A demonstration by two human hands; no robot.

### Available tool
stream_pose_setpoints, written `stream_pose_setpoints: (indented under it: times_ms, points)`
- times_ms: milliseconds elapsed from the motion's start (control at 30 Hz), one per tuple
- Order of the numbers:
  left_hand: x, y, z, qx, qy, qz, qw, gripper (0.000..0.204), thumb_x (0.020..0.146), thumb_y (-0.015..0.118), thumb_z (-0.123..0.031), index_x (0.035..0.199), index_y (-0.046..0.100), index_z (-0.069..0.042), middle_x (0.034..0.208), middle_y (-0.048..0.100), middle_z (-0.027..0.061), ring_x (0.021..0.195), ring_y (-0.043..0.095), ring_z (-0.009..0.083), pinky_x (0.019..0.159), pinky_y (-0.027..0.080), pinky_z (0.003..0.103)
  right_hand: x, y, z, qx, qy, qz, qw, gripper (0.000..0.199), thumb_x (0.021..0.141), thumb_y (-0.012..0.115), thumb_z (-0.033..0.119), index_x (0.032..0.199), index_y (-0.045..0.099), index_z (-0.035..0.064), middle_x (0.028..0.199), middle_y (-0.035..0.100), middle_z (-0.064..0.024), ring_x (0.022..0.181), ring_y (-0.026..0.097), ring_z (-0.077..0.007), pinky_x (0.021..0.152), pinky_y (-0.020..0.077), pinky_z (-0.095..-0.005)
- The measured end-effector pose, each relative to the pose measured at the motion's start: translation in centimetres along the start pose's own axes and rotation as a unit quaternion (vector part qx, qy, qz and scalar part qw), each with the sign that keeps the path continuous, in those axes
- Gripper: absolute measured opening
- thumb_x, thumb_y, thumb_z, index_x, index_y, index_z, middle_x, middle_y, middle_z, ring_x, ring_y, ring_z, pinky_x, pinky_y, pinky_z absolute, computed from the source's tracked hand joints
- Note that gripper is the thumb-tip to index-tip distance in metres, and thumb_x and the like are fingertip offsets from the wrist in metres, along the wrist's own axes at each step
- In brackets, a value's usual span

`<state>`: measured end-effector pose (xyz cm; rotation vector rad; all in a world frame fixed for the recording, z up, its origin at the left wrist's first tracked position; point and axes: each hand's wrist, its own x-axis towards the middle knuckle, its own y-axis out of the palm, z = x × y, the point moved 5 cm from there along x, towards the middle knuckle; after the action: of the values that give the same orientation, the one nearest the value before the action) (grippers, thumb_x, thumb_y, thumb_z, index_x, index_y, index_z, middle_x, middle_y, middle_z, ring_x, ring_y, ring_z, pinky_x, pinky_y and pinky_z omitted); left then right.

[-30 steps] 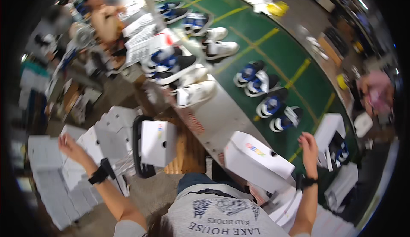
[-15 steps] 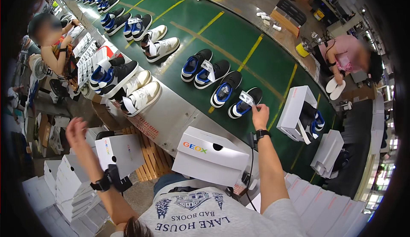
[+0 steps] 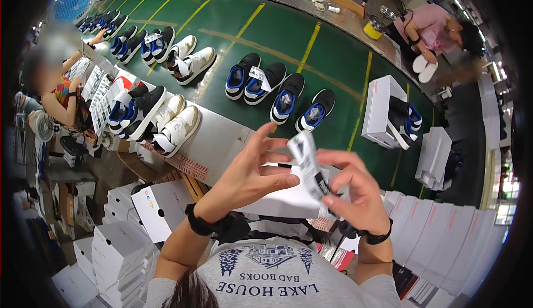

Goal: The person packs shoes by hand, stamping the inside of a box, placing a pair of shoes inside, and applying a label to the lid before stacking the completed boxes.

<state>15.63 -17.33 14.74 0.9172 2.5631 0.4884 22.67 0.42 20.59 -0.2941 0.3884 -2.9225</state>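
Observation:
Pinched in my right hand (image 3: 360, 191) is a white label strip (image 3: 306, 158) with dark print, raised above the near edge of the belt. My left hand (image 3: 247, 172) is beside the label with its fingers apart; whether a fingertip touches it I cannot tell. Partly hidden under both hands is a white shoe box (image 3: 272, 204). Beyond the hands, a black sneaker with blue lining (image 3: 316, 111) stands next to its mate (image 3: 287, 99). To their left is another such pair, with a white tag on one shoe (image 3: 265, 84).
The green belt (image 3: 222, 91) carries more sneakers and an upended white box (image 3: 383, 111). White-and-beige sneakers (image 3: 177, 130) lie on the metal ledge at left. Shoe boxes are stacked at lower left (image 3: 119, 249) and right (image 3: 438, 236). Two co-workers are at the far left and right.
My right hand has lifted the white label off the right-hand sneaker and drawn it toward me. My left hand has swung in from the left to meet it.

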Motion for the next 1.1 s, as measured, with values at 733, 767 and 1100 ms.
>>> stream_pose_setpoints:
  times_ms: [733, 767, 1100]
  points:
    - [-6.4, -5.8, 3.2, 0.52, 0.241, -0.021, 0.819, 0.031, 0.079, 0.069, -0.001, 0.105, 0.075, -0.018, 0.105, 0.062, 0.0024, 0.089, 0.048, 0.0244, 0.081, 0.042, 0.033, -3.5, 4.7, -6.7, -0.18, 0.111, 0.009, 0.977, 0.02, 0.076, 0.079, 0.009, 0.081, 0.06, 0.0057, 0.152, 0.035, -0.0155, 0.147, 0.017, -0.0378, 0.111, 0.0289, -0.0457]
    - [-6.4, -5.9, 3.3, 0.525, 0.24, -0.008, 0.817, 0.032, 0.079, 0.071, -0.003, 0.107, 0.074, -0.018, 0.109, 0.061, 0.0028, 0.091, 0.046, 0.0253, 0.081, 0.043, 0.033, -3.3, 4.8, -6.7, -0.185, 0.119, 0.012, 0.976, 0.019, 0.076, 0.079, 0.009, 0.08, 0.06, 0.0056, 0.153, 0.033, -0.015, 0.147, 0.017, -0.0378, 0.11, 0.0311, -0.0454]
    - [-6.1, -6.5, 4.0, 0.506, 0.223, -0.007, 0.833, 0.032, 0.078, 0.073, -0.005, 0.108, 0.074, -0.016, 0.117, 0.058, 0.0035, 0.099, 0.043, 0.0253, 0.089, 0.039, 0.034, -2.8, 4.6, -7.3, -0.202, 0.11, 0.026, 0.973, 0.018, 0.076, 0.079, 0.01, 0.078, 0.061, 0.0052, 0.153, 0.033, -0.0148, 0.147, 0.015, -0.0371, 0.112, 0.0295, -0.0472]
